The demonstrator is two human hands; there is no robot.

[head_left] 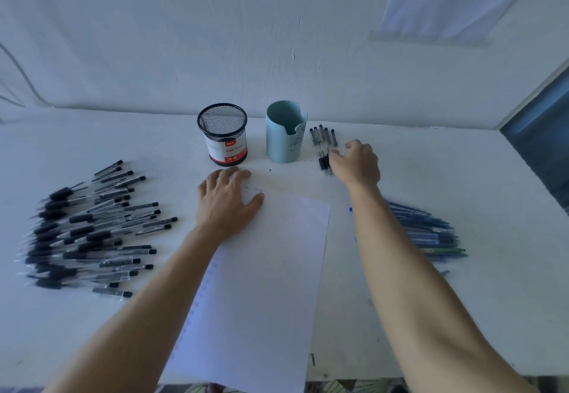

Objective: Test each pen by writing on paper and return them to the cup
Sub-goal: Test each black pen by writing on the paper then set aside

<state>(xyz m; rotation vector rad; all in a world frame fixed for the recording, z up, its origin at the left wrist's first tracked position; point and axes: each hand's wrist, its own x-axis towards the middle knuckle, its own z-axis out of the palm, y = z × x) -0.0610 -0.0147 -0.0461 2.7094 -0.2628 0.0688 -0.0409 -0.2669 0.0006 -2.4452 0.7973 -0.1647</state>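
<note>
A white sheet of paper (261, 285) lies in the middle of the table. My left hand (226, 201) presses flat on its top left corner, fingers spread. My right hand (357, 161) reaches to a small row of black pens (323, 137) right of the light blue cup (284, 131); its fingertips curl onto one pen there. A black mesh cup (222, 134) with a red and white label stands left of the blue cup. Both cups look empty from here.
A large heap of black pens (89, 229) covers the table's left side. Blue pens and a green one (428, 235) lie in a pile at the right, partly behind my right forearm. The wall rises just behind the cups. The table's front edge is near me.
</note>
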